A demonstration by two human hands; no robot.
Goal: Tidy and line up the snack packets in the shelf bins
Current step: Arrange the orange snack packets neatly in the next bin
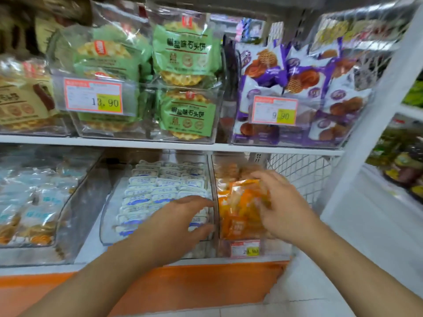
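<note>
A person works the lower shelf, 2 hands in neighbouring clear bins. The right hand (278,202), fingers curled, grips an orange snack packet (240,209) standing at the front of the right-hand bin (216,179). The left hand (180,218) reaches with fingers relaxed and spread over rows of small blue-and-white packets (155,188), holding nothing. Squaring the orange packet upright, face forward behind the price tag (245,248), would likely serve best.

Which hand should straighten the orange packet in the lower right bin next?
Probably the right hand: its fingers already grip the orange packet. The left hand is over the neighbouring bin of white packets.
</note>
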